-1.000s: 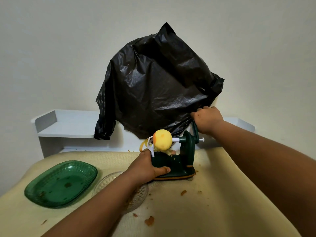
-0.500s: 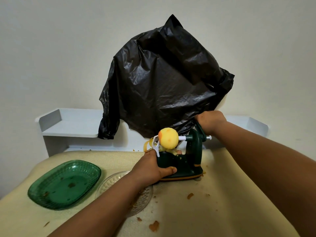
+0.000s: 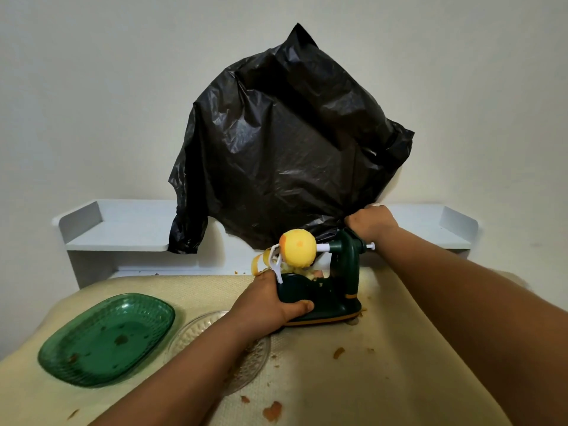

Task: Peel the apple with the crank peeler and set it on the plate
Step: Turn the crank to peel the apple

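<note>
the apple (image 3: 299,249) sits skewered on the peeler (image 3: 325,290), nearly bare — a peel curl (image 3: 257,263) hangs at its left. the left hand (image 3: 270,302) grips the peeler's base; the right hand (image 3: 370,222) is fisted round the crank. two plates — green (image 3: 104,339) and clear (image 3: 196,330) — lie left on the table.

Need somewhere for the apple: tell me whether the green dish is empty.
Empty of fruit: the green dish holds only a few brown scraps; its patterned bottom shows bare.

2 bare forearms end in the left hand (image 3: 266,305) and right hand (image 3: 372,223); no sleeves show.
</note>
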### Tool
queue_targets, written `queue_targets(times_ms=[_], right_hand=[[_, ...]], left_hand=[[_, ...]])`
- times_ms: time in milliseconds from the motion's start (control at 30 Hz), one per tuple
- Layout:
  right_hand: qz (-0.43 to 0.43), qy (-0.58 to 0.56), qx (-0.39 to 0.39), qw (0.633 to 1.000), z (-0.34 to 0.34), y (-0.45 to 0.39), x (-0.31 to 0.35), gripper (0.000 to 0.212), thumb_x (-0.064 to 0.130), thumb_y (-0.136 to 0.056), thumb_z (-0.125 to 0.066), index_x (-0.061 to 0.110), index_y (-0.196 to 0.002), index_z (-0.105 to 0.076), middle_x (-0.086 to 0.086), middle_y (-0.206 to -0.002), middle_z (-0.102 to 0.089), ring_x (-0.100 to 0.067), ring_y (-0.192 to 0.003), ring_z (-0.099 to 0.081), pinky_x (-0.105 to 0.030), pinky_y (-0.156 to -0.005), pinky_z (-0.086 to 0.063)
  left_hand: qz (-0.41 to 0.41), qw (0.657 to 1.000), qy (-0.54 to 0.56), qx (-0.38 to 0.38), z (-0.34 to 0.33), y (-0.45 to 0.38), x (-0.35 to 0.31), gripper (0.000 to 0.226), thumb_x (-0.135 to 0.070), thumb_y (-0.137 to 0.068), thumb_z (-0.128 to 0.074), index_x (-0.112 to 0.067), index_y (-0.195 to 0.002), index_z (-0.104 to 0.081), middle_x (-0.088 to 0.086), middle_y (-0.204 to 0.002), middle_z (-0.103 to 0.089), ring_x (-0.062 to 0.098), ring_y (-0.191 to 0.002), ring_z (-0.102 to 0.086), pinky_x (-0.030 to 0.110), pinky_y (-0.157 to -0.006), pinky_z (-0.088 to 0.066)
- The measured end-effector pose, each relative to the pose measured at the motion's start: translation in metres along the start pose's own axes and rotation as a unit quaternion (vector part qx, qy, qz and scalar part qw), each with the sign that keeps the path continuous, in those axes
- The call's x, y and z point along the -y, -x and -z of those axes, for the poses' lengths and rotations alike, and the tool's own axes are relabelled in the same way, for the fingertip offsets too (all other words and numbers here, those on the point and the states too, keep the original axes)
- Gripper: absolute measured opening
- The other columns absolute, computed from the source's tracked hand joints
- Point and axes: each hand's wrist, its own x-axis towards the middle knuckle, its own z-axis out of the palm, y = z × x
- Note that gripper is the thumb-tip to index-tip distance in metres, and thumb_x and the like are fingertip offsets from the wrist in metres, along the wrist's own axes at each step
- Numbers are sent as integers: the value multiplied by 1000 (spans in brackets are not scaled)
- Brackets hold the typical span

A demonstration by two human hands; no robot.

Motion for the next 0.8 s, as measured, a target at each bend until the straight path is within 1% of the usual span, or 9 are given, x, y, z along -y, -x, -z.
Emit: queue_targets(times_ms=[67, 133, 200, 333, 400, 500, 700, 800], right_hand=[[2, 3, -6, 1000, -1, 3, 1, 28, 25, -101, -39, 20, -112, -65, -4, -113, -69, -29, -112, -59, -35, -89, -38], [11, 12, -10, 1000, -4, 7, 3, 27, 27, -101, -39, 20, -108, -64, -3, -110, -70, -26, -113, -58, -37, -97, -34], [16, 22, -10, 1000, -5, 8, 4, 25, 28, -101, -40, 21, -106, -63, 0, -109, -70, -24, -113, -57, -36, -97, -31], [16, 38, -14, 999, -4, 12, 5, 21, 32, -98, -45, 24, -105, -63, 3, -107, -70, -23, -113, -58, -37, -99, -30], [19, 45, -25, 998, -7, 16, 6, 19, 35, -95, -48, 24, -103, -62, 1, -105, -70, -24, -110, -59, -38, -100, -31], [18, 34, -22, 999, -12, 18, 9, 22, 37, -95, -49, 23, -105, -62, -1, -108, -71, -25, -108, -59, -38, -101, -32], [14, 2, 9, 1000, -20, 25, 18, 33, 41, -97, -43, 27, -119, -64, 1, -116, -71, -22, -116, -58, -39, -116, -23], [10, -9, 5, 1000, -25, 33, 23, 34, 41, -98, -42, 25, -116, -66, 0, -118, -70, -22, -120, -56, -40, -118, -21]], left_hand=[[-3, 1000, -5, -3, 0, 1, -1, 83, -72, -61, -75, -30, -130, -53, -7, -122, -66, 12, -109, -64, 39, -93, -58], [1, 1000, -16, -6, 0, 2, -3, 85, -74, -61, -73, -30, -130, -52, -7, -122, -64, 13, -109, -63, 39, -93, -58], [4, 1000, -20, -5, 0, 2, -4, 84, -73, -61, -73, -29, -130, -51, -6, -122, -63, 13, -109, -63, 39, -93, -58], [6, 1000, -22, -16, 0, 1, -5, 77, -69, -65, -77, -29, -126, -53, -8, -119, -64, 11, -105, -64, 38, -91, -59], [6, 1000, -22, -18, -1, 2, -6, 77, -68, -65, -77, -29, -126, -54, -7, -118, -65, 12, -105, -64, 39, -91, -59], [6, 999, -24, -25, -2, 3, -8, 76, -68, -64, -76, -28, -126, -54, -6, -118, -66, 13, -105, -65, 40, -92, -58], [10, 999, -39, -27, -3, 4, -10, 77, -65, -68, -78, -26, -130, -53, -3, -122, -64, 17, -109, -64, 41, -93, -57], [17, 998, -47, -32, -4, 4, -10, 78, -64, -69, -79, -23, -130, -52, -2, -122, -64, 18, -109, -64, 41, -93, -57]])
